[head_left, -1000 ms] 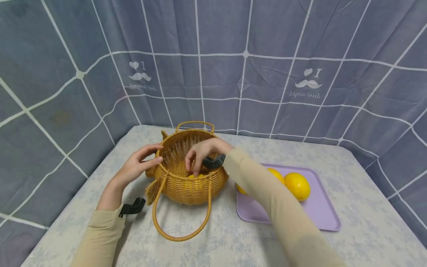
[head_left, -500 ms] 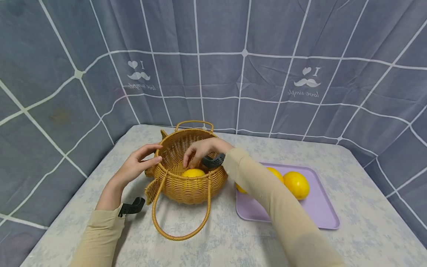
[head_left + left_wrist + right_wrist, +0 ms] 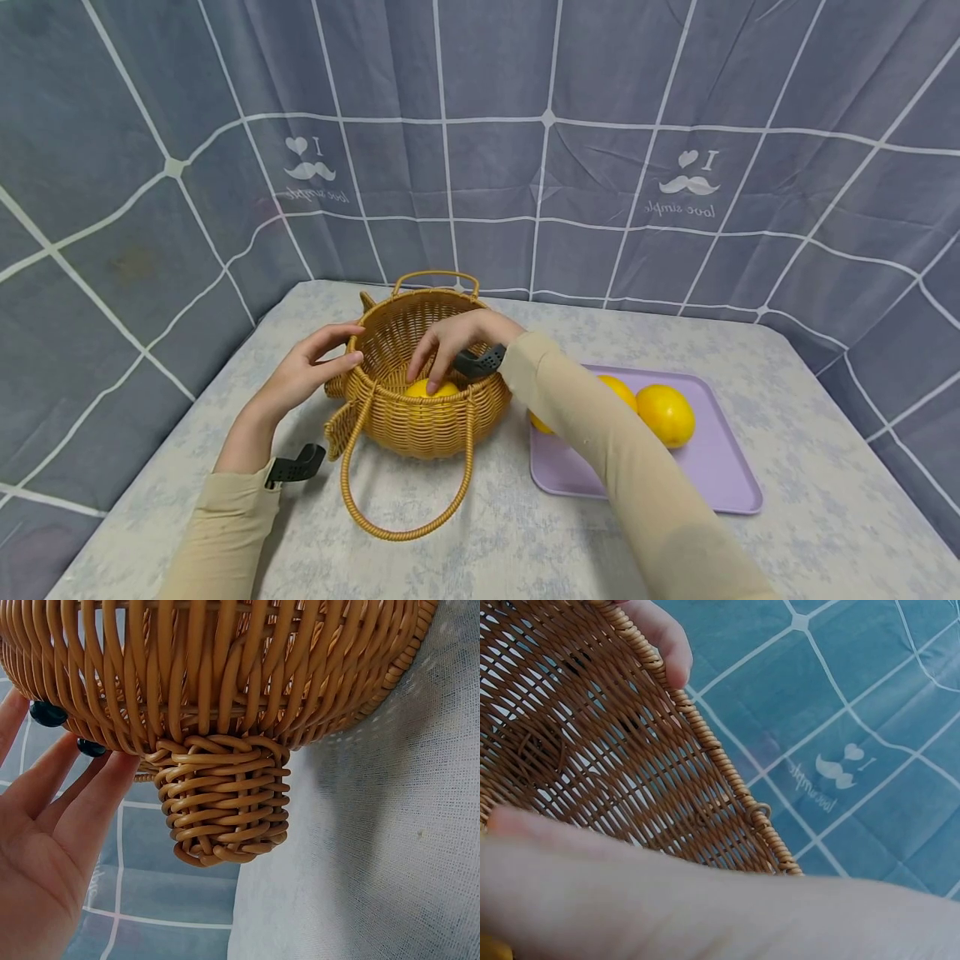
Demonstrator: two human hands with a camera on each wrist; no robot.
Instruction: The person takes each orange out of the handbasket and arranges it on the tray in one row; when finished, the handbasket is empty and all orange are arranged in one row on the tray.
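A wicker basket [image 3: 420, 429] with two loop handles stands on the table; its front handle hangs down toward me. My left hand [image 3: 300, 372] holds the basket's left rim, fingers along the outer wall and a digit tip over the edge. In the left wrist view its fingers [image 3: 94, 802] lie beside two dark beads. My right hand [image 3: 450, 343] reaches inside the basket, its fingertips touching the top of a yellow lemon [image 3: 442, 389]. The front wall hides the lemon's lower part. In the right wrist view the forearm and hand [image 3: 667, 907] cover most of the lemon.
To the right lies a purple tray [image 3: 720, 475] bearing several yellow fruits, among them a whole lemon [image 3: 666, 416]; my right sleeve [image 3: 600, 433] partly covers the others. A grey gridded curtain [image 3: 495, 158] hangs behind the table [image 3: 517, 550].
My right fingers lifted off the lemon half a second ago, baring more of it. Now they are lowered onto its top again. The left hand and the basket stay put.
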